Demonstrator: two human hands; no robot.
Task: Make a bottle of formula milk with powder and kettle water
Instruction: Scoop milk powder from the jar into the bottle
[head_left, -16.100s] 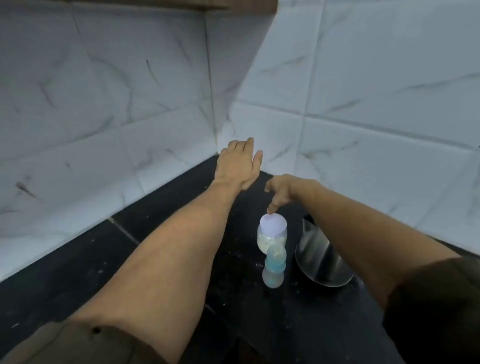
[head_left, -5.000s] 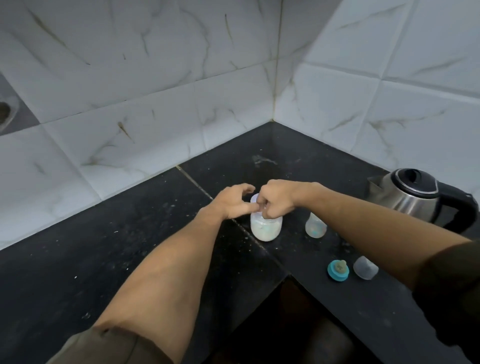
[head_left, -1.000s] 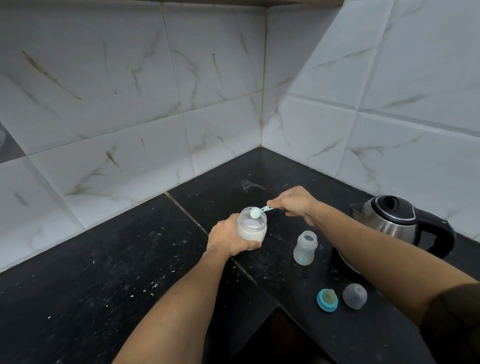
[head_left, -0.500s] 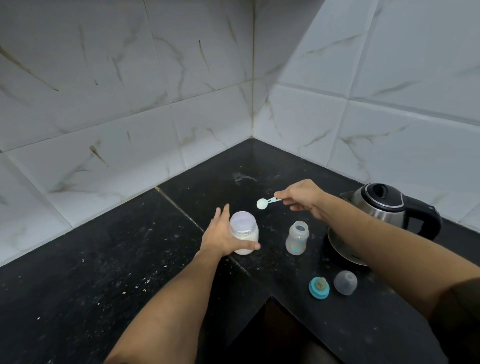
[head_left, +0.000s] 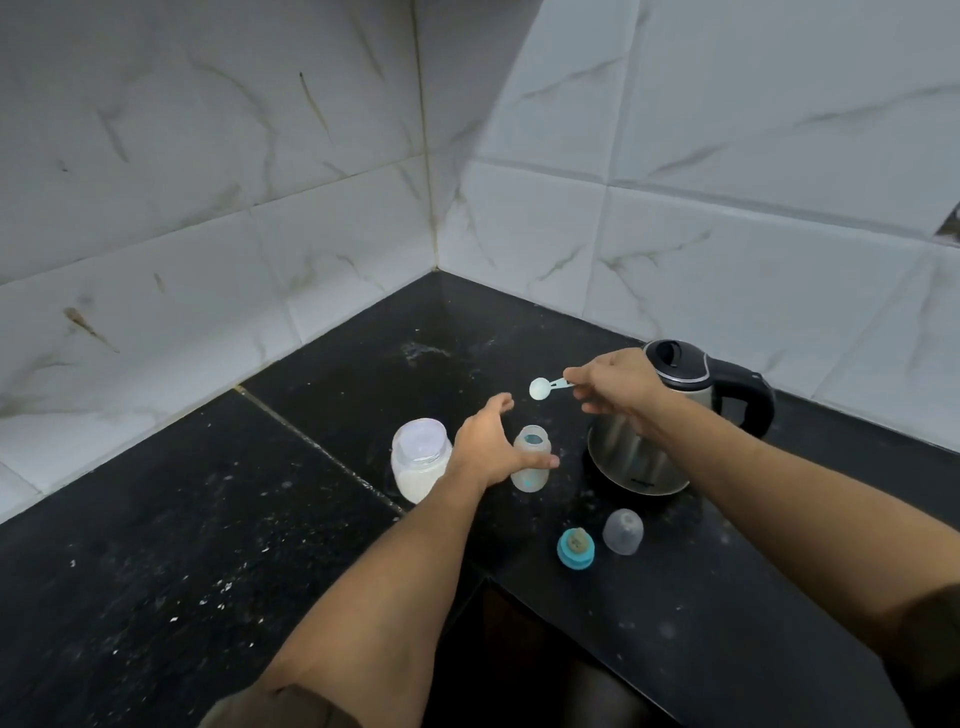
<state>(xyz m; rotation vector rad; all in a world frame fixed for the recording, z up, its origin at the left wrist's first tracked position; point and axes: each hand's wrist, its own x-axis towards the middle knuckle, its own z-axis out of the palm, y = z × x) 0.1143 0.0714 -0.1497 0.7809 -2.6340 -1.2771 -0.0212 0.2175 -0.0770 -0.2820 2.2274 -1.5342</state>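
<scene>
Nearest the lens, at the bottom edge: the hem of an olive-brown sleeve (head_left: 280, 709) on the left arm, both bare forearms reaching in over a speckled black stone countertop (head_left: 156, 571).

A little farther in, right of centre: a teal plastic screw ring with its teat (head_left: 575, 548), standing on the stone. Just to its right and apart from it, a clear domed plastic cap (head_left: 623, 531).

Beyond these, from left to right:
- A clear round jar (head_left: 421, 460) with white powder in its lower half.
- A small clear plastic baby bottle with teal markings (head_left: 531, 441), upright on the counter with its mouth uncovered.
- A stainless-steel electric kettle with black lid and handle (head_left: 639, 462).

Between jar and bottle: the left hand (head_left: 488, 452), spread in a loose C with fingers released and stretched past the bottle's far side and thumb laid across its front. Impossible to tell through the blur whether those fingers touch it.

Higher and farther back, in front of the kettle: the right hand (head_left: 613, 387), fingertips curled and pinching the handle of a small pale plastic measuring scoop (head_left: 540, 387). Held in the air, bowl showing white, up and beyond the bottle's mouth.

Behind it all: white marble-look wall tiles (head_left: 260, 156), meeting in a corner.
</scene>
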